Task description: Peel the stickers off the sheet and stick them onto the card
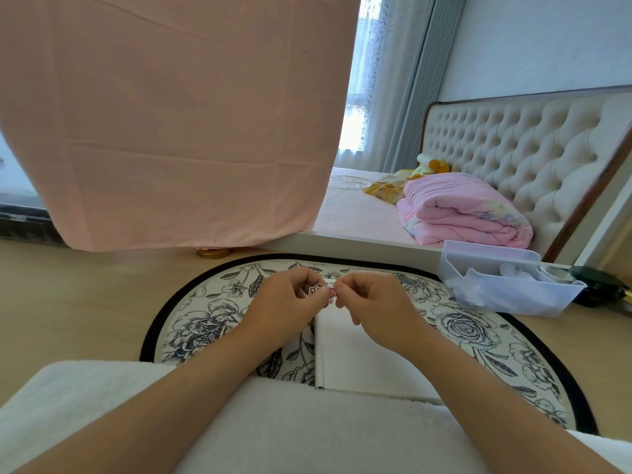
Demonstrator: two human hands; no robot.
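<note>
A white card [345,354] lies on the floral round mat [219,309] in front of me, partly under my right forearm. Above its far end both hands meet. My left hand [290,302] holds a small pink-and-white sticker piece [316,289] between curled fingers and thumb. My right hand [369,302] pinches the same small piece at its right edge [333,295]. Whether this piece is the sheet or a single sticker is too small to tell.
A translucent plastic bin [506,285] with white items stands at the right on the wooden floor. A bed [359,206] with a folded pink quilt lies behind. A pink cloth [171,114] hangs at the left. White fabric covers my lap [290,422].
</note>
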